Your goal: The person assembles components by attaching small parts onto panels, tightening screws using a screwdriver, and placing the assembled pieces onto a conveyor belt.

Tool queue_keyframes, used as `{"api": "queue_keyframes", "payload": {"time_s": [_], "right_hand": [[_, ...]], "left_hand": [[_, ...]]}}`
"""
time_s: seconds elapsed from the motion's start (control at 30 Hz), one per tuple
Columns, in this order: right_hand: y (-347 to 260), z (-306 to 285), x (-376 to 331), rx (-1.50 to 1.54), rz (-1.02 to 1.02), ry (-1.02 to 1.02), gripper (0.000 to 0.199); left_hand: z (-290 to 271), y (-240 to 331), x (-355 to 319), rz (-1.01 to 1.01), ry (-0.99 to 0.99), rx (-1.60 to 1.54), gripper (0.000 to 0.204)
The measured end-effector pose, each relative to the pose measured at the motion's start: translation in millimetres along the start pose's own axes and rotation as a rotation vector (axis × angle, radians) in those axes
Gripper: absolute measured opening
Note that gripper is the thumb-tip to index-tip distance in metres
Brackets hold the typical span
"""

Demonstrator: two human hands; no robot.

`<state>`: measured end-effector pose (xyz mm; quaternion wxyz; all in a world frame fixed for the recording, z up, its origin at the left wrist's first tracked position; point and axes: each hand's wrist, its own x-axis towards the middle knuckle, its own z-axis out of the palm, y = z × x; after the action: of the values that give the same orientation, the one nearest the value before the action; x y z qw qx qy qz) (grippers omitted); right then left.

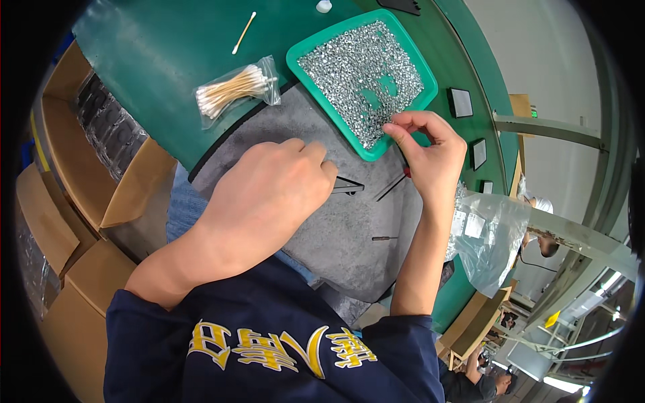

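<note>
Where hands [430, 158] pinch, glittering metal bits [363, 74]

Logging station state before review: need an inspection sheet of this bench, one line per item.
Surface: green bench top with a grey mat in front of the person.
Job's things: green tray heaped with small silvery parts; black tweezers lie on the mat.
Clutter: bag of cotton swabs, one loose swab, a clear plastic bag at the right edge, small dark frames beyond the tray.
Grippers: left hand rests on the mat, fingers curled at the tweezers; right hand pinches at the tray's near edge, what it holds too small to tell.
Cables: nothing seen.
Surroundings: cardboard boxes to the left; other people at lower right.
</note>
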<state>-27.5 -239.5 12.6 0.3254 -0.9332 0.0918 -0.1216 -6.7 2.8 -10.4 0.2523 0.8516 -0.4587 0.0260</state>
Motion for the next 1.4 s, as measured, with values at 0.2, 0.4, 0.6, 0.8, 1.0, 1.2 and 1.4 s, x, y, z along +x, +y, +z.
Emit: {"api": "queue_keyframes", "payload": {"time_s": [0.2,0.4,0.6,0.8,1.0,1.2,1.4], "right_hand": [[1,-3,-10,0.106,0.001,-0.019,0.015],[-2,-7,-37,0.192,0.035,-0.039,0.016],[-7,-6,-73,0.406,0.133,-0.027,0.015],[-13,9,-96,0.679,0.342,-0.035,0.012],[-14,12,-102,0.833,0.519,-0.120,0.011],[-15,13,-102,0.877,0.573,-0.152,0.011],[-13,17,-99,0.892,0.557,-0.164,0.014]], "left_hand": [[-1,1,0,0.002,-0.004,-0.004,0.004],[0,2,-1,-0.016,-0.032,0.010,0.005],[0,2,1,-0.010,-0.004,-0.013,0.006],[1,3,1,-0.017,-0.019,0.009,0.007],[0,4,1,-0.021,-0.020,0.008,0.008],[1,6,0,-0.027,-0.040,0.007,0.008],[-1,7,-1,-0.062,-0.127,-0.013,0.003]]}}
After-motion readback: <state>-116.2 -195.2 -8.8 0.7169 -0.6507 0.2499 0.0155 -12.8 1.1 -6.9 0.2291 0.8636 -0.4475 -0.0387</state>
